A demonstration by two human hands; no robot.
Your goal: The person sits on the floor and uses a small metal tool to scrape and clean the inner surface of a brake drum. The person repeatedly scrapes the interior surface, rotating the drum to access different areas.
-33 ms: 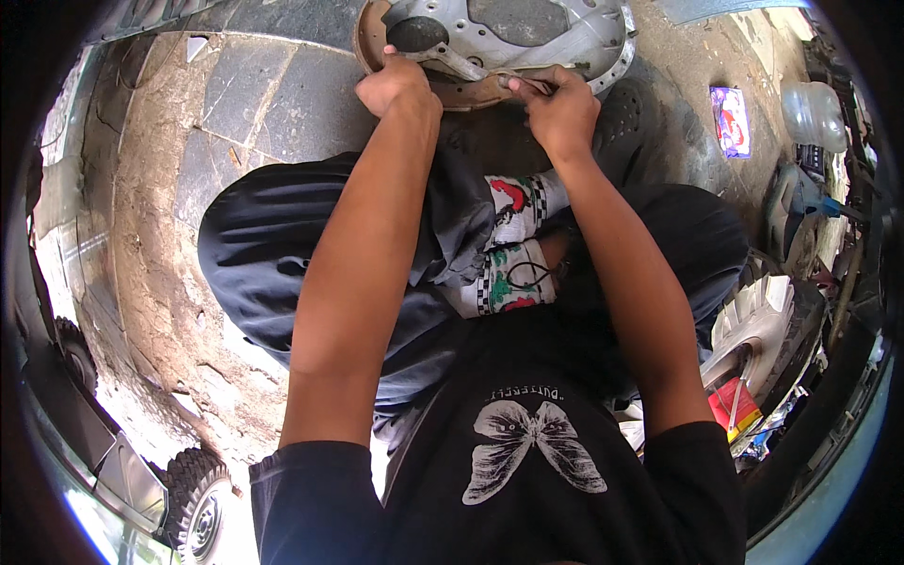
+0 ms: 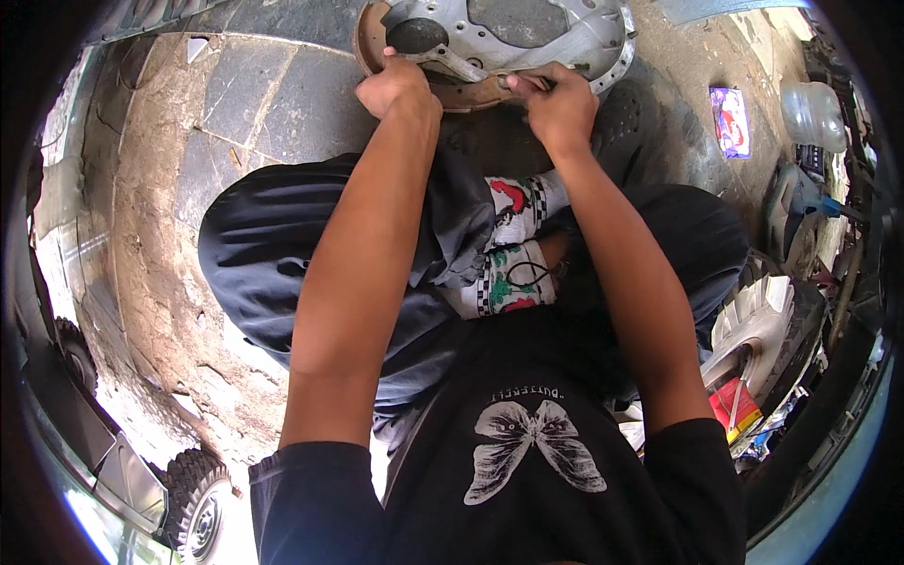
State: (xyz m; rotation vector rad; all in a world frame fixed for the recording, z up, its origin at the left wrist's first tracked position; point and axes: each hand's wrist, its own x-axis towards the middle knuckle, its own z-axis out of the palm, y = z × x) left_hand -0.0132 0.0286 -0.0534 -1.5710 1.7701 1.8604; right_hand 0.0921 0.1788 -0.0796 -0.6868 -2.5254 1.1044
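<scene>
At the top of the view, a grey metal brake backing plate (image 2: pixel 614 58) with large cutouts lies in front of my crossed legs. A brown, curved brake shoe (image 2: pixel 471 97) runs along its left and near edge. My left hand (image 2: pixel 399 89) is wrapped round the shoe at the near left, its thumb over the inner side. At the shoe's right end, my right hand (image 2: pixel 562 108) is closed in a pinch, with thumb and index finger against the metal. Whatever small part sits between those fingers is too hidden to name.
A purple and white packet (image 2: pixel 731 122) and a clear plastic jar (image 2: pixel 814 117) lie on the floor to the right. Lower right are a finned grey part (image 2: pixel 753 315) and a red and yellow box (image 2: pixel 734 407). A knobbly wheel (image 2: pixel 199 504) stands at lower left.
My right hand has shifted very slightly at the shoe's right end. The left hand keeps its place on the shoe.
</scene>
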